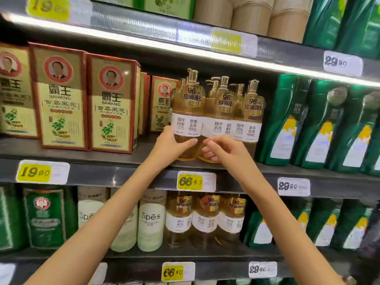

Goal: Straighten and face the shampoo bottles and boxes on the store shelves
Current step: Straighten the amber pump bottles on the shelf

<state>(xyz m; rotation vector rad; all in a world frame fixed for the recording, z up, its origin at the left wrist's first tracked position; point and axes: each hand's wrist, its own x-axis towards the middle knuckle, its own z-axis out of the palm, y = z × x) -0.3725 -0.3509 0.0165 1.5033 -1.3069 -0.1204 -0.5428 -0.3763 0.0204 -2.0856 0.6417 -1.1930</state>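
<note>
Forearms stretch up from the bottom of the view toward the middle shelf (pixel 123 173), past a yellow 66.40 price tag (pixel 195 181) on its edge. The left hand (pixel 172 145) wraps the lower body of the leftmost amber pump bottle (pixel 188 112), with the thumb laid across the front just under the white label. The right hand (pixel 224 150), just beside it, has its fingers curled against the base of the 2nd amber bottle (pixel 218 120); whether it truly grips that bottle cannot be told. Both bottles stand upright at the shelf's front lip, long axis vertical and labels toward the aisle, directly ahead of the hands. The left hand has the surer hold, so any turn or nudge would likely come from it. A 3rd amber bottle (pixel 249 120) stands to the right, with more pump heads behind. Further back on the left, a recessed Bawang box (pixel 164 103) sits deeper than its neighbours and probably needs pulling forward.
</note>
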